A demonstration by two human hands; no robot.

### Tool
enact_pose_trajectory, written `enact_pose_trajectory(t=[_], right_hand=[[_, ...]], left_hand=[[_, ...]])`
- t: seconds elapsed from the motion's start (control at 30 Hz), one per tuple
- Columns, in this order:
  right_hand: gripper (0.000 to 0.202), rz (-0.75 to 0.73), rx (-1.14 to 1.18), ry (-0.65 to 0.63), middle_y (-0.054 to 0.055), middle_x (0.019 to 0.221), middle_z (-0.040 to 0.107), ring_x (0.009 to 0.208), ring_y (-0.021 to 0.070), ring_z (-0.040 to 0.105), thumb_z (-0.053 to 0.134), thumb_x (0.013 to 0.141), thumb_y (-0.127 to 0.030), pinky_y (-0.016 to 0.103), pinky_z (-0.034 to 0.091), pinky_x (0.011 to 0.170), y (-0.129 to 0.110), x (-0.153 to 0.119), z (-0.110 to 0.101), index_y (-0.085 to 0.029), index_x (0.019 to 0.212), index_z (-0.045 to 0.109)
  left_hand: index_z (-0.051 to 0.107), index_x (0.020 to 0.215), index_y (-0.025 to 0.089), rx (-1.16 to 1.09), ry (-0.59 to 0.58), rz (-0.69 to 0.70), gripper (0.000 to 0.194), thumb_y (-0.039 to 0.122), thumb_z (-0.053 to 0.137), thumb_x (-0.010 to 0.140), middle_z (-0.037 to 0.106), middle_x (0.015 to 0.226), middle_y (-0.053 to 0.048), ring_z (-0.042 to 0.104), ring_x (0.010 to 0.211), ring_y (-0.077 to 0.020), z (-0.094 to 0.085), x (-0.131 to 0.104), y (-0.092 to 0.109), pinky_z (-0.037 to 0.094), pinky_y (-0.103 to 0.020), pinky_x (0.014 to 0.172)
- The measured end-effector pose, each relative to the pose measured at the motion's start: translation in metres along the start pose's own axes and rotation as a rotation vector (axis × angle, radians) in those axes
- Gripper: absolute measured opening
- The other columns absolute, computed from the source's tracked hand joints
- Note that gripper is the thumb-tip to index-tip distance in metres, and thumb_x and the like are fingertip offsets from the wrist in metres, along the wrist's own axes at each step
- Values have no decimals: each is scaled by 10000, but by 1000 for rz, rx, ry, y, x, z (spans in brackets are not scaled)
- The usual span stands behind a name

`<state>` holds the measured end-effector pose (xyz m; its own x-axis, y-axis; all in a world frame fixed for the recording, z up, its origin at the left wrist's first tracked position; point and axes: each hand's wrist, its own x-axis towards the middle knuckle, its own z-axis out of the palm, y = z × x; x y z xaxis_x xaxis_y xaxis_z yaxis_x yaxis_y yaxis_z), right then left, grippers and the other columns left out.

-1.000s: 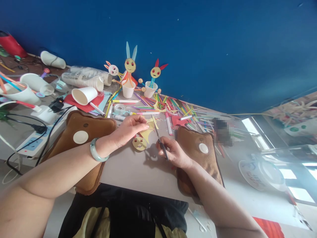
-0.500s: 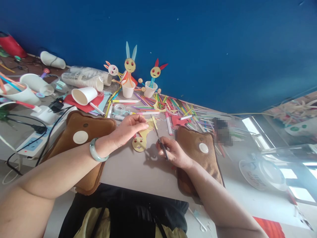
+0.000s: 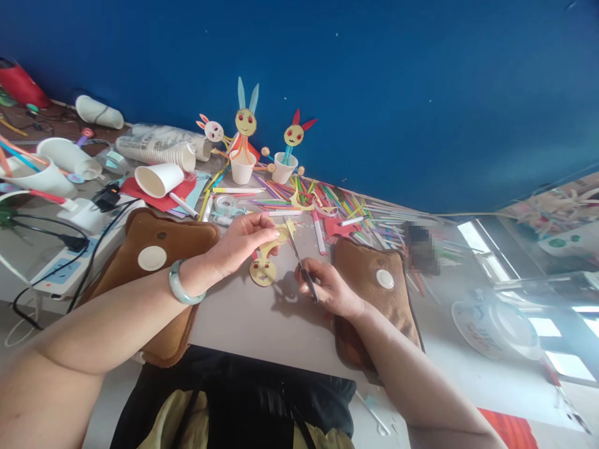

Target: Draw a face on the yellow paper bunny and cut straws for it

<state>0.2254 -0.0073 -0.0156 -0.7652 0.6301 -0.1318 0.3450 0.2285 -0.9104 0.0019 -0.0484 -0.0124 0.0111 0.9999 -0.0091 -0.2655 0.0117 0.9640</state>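
- One piece of yellow paper (image 3: 281, 236) is over the middle of the bench (image 3: 243, 330), pinched between the thumb and curled fingers of the left hand (image 3: 246, 244).
- The right hand (image 3: 331, 290) is closed around the dark handles of the scissors (image 3: 299, 252); the blades point away to the far left, beside the paper. Whether they touch it, I cannot tell.
- A round yellow face cutout (image 3: 262, 273) is just on the near side of the paper, between the hands.
- A pale bangle (image 3: 181, 284) circles the left wrist.
- Brown plush pads with white caps lie on both sides: the left pad (image 3: 138, 293) partly under the left forearm, the right pad (image 3: 374, 268) beside the right hand.
- On the far side, a blue-eared figure (image 3: 246, 123) and a red-eared figure (image 3: 294, 135) stand in white cups, near scattered colored sticks (image 3: 281, 190) and a red-capped marker (image 3: 319, 232).
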Motion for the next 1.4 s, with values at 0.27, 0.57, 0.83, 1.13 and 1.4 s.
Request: enact_pose_trajectory(t=[0.27, 0.57, 0.83, 1.13, 1.4], right_hand=[[569, -9, 35, -9, -24, 618, 485, 580, 95, 394, 650, 703, -721, 220, 335, 509, -1, 0, 0, -181, 680, 472], [568, -8, 42, -13, -17, 623, 506, 586, 98, 405, 655, 702, -717, 221, 341, 514, 0, 1, 1, -181, 676, 469], [567, -9, 28, 4, -24, 619, 483, 578, 92, 384, 650, 710, -714, 225, 308, 510, 3, 0, 1, -176, 682, 477], [562, -1, 38, -13, -23, 620, 482, 581, 96, 387, 659, 705, -709, 223, 317, 511, 0, 1, 0, -181, 677, 467], [560, -13, 53, -19, -12, 633, 520, 583, 100, 415, 656, 707, -709, 226, 346, 522, -2, 0, 0, -182, 681, 469]], left_hand=[[544, 795, 189, -29, 10, 1, 171, 297, 676, 799, 640, 682, 28, 637, 619, -102, 0, 0, 0, 425, -203, 537], [539, 816, 196, -22, 25, -24, 237, 373, 693, 789, 629, 692, 21, 640, 615, -121, 0, 0, 0, 448, -218, 529], [582, 841, 186, 65, -19, -51, 289, 446, 695, 781, 662, 698, 0, 643, 626, -126, 1, -2, 4, 446, -218, 536], [611, 819, 178, 102, -25, -54, 195, 363, 668, 796, 670, 676, -8, 628, 610, -120, -1, -2, 3, 462, -231, 574], [621, 799, 173, 119, -13, -44, 220, 388, 665, 803, 667, 677, -13, 619, 618, -119, -1, -2, 4, 468, -239, 593]])
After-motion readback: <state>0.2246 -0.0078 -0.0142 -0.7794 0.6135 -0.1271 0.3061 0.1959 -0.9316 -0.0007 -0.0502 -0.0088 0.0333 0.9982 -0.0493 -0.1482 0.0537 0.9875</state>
